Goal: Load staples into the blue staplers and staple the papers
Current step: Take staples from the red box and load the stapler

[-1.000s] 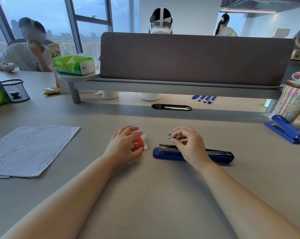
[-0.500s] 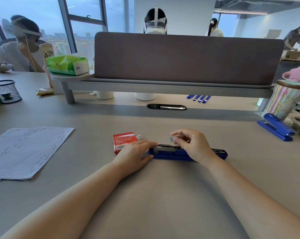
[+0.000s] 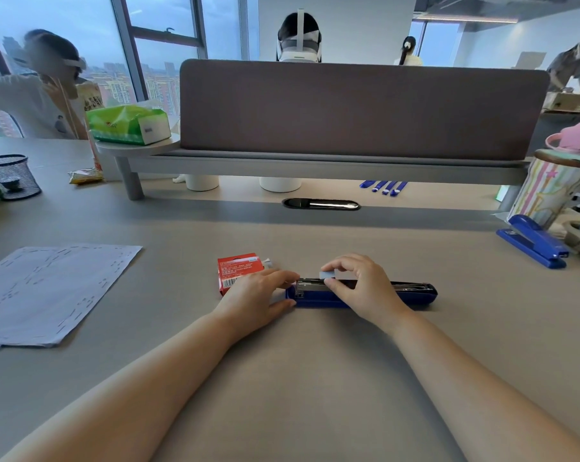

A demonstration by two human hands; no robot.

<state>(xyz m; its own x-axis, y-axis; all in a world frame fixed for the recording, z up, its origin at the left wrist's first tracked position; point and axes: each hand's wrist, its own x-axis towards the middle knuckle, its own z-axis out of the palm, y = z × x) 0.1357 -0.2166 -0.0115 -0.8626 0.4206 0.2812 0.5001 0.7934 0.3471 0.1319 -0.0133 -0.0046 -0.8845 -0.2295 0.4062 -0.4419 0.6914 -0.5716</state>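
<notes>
A blue stapler (image 3: 401, 295) lies flat and opened out on the grey desk, its metal staple channel facing up. My right hand (image 3: 361, 288) pinches a short strip of staples (image 3: 327, 274) just above the channel's left end. My left hand (image 3: 258, 295) rests on the desk with its fingertips against the stapler's left end. A red staple box (image 3: 237, 271) lies just behind my left hand. A stack of papers (image 3: 48, 291) lies at the left. A second blue stapler (image 3: 531, 241), closed, sits at the far right.
A grey divider screen on a raised shelf (image 3: 315, 165) crosses the back of the desk. A black mesh pen cup (image 3: 12, 176) stands far left, a striped mug (image 3: 551, 188) far right. Other people sit beyond the divider and at the left.
My left hand left the red staple box and moved right to the stapler's left end. My right hand lowered the staple strip closer to the channel.
</notes>
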